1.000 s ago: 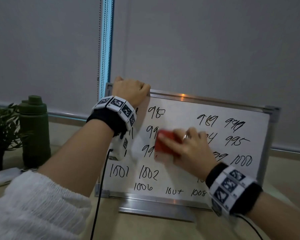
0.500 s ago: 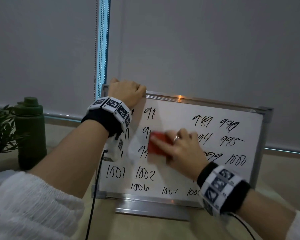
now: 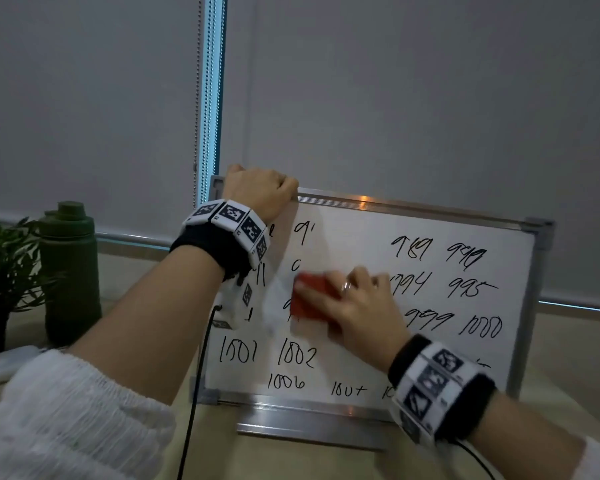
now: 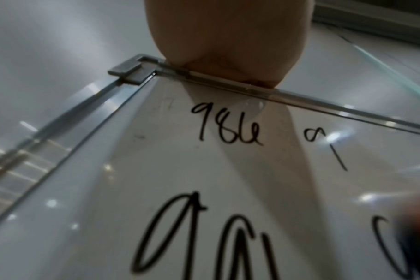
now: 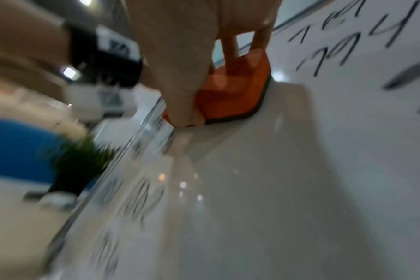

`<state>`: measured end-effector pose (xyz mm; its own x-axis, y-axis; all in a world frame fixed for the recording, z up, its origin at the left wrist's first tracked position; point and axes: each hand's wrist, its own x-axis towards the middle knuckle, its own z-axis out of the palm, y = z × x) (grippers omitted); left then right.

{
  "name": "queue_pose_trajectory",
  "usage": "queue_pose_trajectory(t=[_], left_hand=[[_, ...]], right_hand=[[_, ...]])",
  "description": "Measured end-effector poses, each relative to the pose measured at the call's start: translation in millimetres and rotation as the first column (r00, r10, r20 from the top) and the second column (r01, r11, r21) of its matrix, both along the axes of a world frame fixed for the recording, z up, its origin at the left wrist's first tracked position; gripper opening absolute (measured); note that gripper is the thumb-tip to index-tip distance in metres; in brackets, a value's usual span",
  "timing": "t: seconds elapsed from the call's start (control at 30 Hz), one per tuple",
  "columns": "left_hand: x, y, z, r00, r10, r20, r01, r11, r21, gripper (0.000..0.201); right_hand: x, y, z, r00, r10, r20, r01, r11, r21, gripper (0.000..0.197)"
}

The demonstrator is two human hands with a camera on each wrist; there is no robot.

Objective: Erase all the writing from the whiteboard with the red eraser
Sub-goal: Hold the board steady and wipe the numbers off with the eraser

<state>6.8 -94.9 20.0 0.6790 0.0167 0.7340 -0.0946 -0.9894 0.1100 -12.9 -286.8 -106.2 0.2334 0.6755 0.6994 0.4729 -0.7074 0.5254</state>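
The right hand (image 3: 357,306) grips the red rectangular eraser (image 3: 309,297), fingers curled over its top edge, pressing it flat against the white, metal-framed whiteboard (image 3: 361,230) left of the frame's centre. The left hand (image 3: 260,192) curls over the board's top edge near its upper left corner. Black handwritten numbers (image 3: 465,289) such as 994, 995, 1000, 1001 and 1002 remain; a dark green bottle (image 3: 71,271) stands on the beige surface (image 3: 291,459) at the left.
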Motion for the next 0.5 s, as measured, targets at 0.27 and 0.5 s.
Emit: queue_pose_trajectory(t=[0.27,0.5], left_hand=[[2.0,-0.5,-1.0,1.000,0.007,0.021,-0.007,1.000,-0.004,0.049],[0.9,0.0,-1.3,1.000,-0.005,0.020,0.005,1.000,-0.006,0.051]], right_hand=[[8.4,11.1,62.5,0.998,-0.011,0.069,0.001,0.990,0.141,0.073],[0.8,5.6,-2.0,1.000,0.019,-0.012,-0.019,0.999,-0.032,0.082]])
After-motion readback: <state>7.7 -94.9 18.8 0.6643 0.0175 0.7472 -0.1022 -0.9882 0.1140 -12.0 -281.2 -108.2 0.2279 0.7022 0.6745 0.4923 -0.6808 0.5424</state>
